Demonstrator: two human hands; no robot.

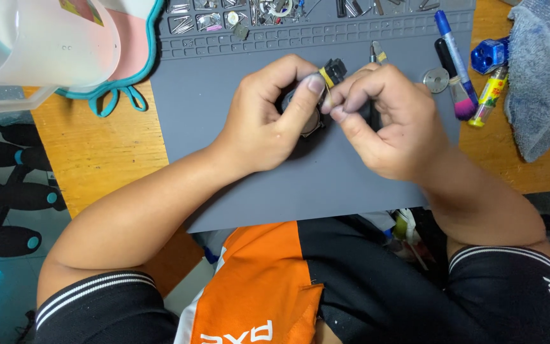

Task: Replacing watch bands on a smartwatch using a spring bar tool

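Over the grey work mat (pixel 237 185), my left hand (pixel 268 114) grips a small black device (pixel 334 69) with a yellow band. The fingers hide most of it. My right hand (pixel 389 121) meets it from the right, fingertips pinched against the yellow band and closed around a black-handled tool. The metal tip (pixel 375 52) of that tool pokes out above the knuckles. Both hands touch each other at the thumbs, a little above the mat.
Small metal parts fill the mat's tray slots (pixel 224 19) at the back. A metal disc (pixel 436 79), a blue pen (pixel 454 54), a brush (pixel 456 89) and a yellow tube (pixel 490 94) lie at right beside a grey cloth (pixel 539 83). A white plastic jug (pixel 39 41) stands back left.
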